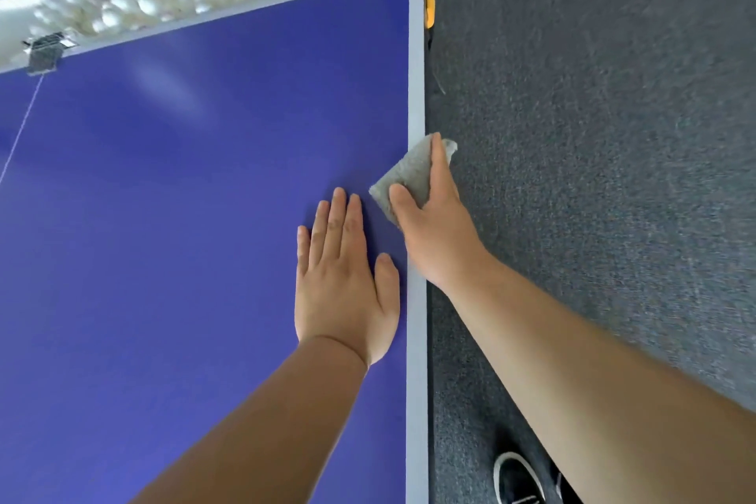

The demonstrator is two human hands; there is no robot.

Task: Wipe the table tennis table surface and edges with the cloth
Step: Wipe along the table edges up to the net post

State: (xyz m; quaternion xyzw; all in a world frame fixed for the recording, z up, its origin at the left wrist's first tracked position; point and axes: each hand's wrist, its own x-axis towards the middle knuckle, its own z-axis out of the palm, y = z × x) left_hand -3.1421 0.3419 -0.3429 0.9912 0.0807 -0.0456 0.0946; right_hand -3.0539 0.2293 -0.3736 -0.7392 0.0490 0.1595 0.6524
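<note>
Right hand (pixel 433 225) grips grey cloth (pixel 409 172) folded over the tabletop (pixel 163 176) right edge, mid-frame, to wipe the border; left hand (pixel 345 282) flat, fingers straight, likely bracing.

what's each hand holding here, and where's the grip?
Right hand grips the grey cloth by its near end, thumb on top, at the table's side edge. Left hand holds nothing; it rests flat on the blue surface.

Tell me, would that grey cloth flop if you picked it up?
Probably floppy: the cloth bends over the table edge under the right hand. Likely light, since its free corner sticks out past the edge unsupported. It looks fuzzy, so probably not slippery.
</note>
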